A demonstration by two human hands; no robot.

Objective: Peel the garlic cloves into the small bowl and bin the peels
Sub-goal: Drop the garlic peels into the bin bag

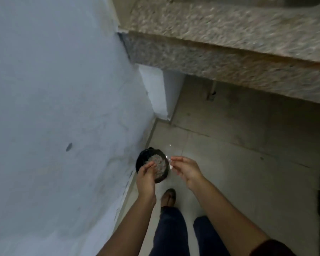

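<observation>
**Fingers loose above the bin**

Fingers (pixel 150 166) of our left hand (pixel 146 174) lie nearly straight and close together, palm turned inward, gripping nothing we can see. Our right hand (pixel 185 170) is held just beside it, thumb and forefinger parted and the other fingers slack. A couple of pale flecks of peel (pixel 171 167) sit at its fingertips; we cannot tell whether they cling to the skin or hang free.

Both hands hover over the bin (pixel 142 157), a small round one lined with a black bag. It stands on the floor (pixel 229 163), close against the pale wall (pixel 54 108) on our left. Inside it we see a greyish, mottled heap of scraps (pixel 158 163), too blurred to name. The left hand covers part of its near rim.

Below our arms are dark trousers and one shoe (pixel 169 195) on the tiles. Farther off, the speckled stone surface (pixel 229 24) juts out overhead, blurred.
</observation>
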